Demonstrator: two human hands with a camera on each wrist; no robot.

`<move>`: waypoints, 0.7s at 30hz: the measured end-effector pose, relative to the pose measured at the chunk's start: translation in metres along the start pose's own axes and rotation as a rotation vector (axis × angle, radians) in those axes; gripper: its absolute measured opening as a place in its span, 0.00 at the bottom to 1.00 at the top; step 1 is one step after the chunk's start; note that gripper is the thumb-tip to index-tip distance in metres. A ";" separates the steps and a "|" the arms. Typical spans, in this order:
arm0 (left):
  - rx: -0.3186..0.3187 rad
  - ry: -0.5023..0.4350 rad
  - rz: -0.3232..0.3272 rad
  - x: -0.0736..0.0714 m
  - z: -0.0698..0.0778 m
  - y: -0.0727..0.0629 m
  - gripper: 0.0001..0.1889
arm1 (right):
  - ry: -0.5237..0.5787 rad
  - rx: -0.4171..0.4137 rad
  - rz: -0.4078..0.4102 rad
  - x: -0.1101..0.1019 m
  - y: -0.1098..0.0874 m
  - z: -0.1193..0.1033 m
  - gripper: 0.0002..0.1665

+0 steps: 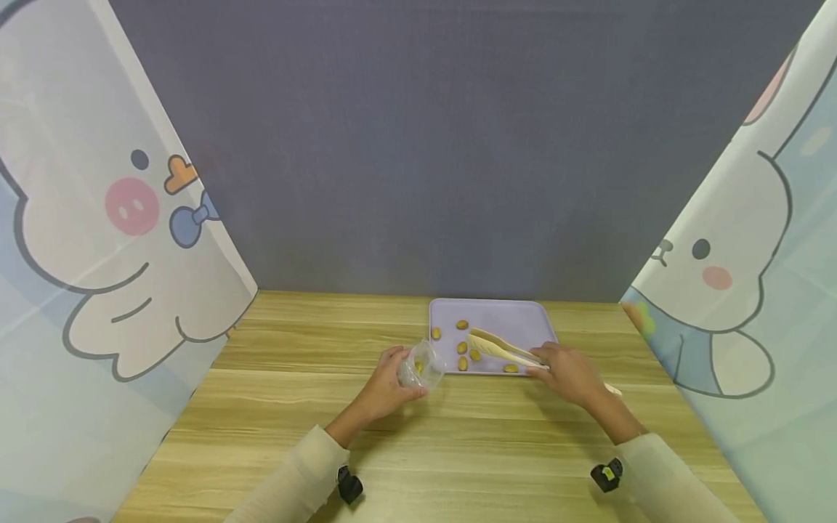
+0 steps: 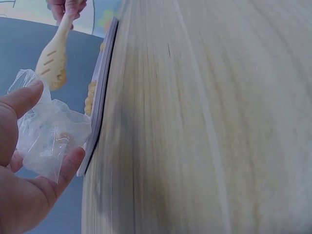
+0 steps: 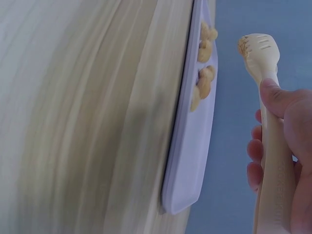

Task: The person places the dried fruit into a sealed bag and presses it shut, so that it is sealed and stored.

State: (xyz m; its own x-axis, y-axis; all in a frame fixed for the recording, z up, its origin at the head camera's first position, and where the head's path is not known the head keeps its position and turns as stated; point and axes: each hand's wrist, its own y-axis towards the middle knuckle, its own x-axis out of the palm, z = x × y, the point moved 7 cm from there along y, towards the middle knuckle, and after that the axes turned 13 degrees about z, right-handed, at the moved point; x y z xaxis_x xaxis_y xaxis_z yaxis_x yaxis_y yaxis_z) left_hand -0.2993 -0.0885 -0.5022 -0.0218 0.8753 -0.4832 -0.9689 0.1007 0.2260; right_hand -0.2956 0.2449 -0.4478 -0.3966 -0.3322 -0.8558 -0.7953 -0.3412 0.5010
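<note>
Wood-grain, light-brown surface (image 1: 261, 414) is running up to a dark grey wall (image 1: 431, 145); cartoon-printed white panels (image 1: 726, 240) are flanking both sides. Left hand (image 1: 386, 390) is gripping a clear, crinkled plastic bag (image 1: 426, 365) by the tray's near-left corner, thumb and fingers curling round it; a yellow-brown piece is showing inside. Right hand (image 1: 567, 372) is wrapping round cream slotted tongs (image 1: 493, 349), tips over the flat lilac rectangular tray (image 1: 513, 316). Several yellow-brown peanut-like pieces (image 1: 462, 325) are lying on the tray, mostly left half.
</note>
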 end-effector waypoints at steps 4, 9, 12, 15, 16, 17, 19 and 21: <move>-0.001 0.000 -0.002 -0.001 0.000 0.001 0.42 | 0.007 -0.015 0.019 -0.001 0.003 -0.008 0.24; -0.009 -0.005 -0.001 -0.001 0.000 0.003 0.42 | 0.016 -0.056 0.063 -0.004 0.006 -0.020 0.23; -0.003 -0.004 -0.001 -0.001 0.002 0.003 0.42 | 0.024 -0.068 0.073 -0.007 0.008 -0.027 0.22; 0.002 0.001 0.001 -0.001 0.002 0.003 0.42 | 0.033 -0.065 0.071 -0.009 0.010 -0.032 0.22; 0.006 0.000 0.000 -0.001 0.003 0.002 0.42 | 0.040 -0.063 0.069 -0.009 0.010 -0.033 0.21; -0.001 -0.003 -0.002 -0.001 0.003 0.002 0.42 | 0.044 -0.062 0.067 -0.008 0.011 -0.034 0.21; 0.003 -0.004 -0.006 -0.001 0.003 0.002 0.42 | 0.052 -0.064 0.069 -0.008 0.012 -0.037 0.20; 0.004 -0.003 -0.010 -0.001 0.004 0.001 0.42 | 0.063 -0.069 0.070 -0.008 0.014 -0.040 0.20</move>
State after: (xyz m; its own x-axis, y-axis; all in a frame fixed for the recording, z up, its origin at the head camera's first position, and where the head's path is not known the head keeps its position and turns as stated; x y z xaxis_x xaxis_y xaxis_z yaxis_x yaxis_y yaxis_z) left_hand -0.2997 -0.0872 -0.4985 -0.0113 0.8756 -0.4828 -0.9680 0.1114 0.2249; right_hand -0.2851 0.2075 -0.4288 -0.4188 -0.4117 -0.8094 -0.7321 -0.3743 0.5691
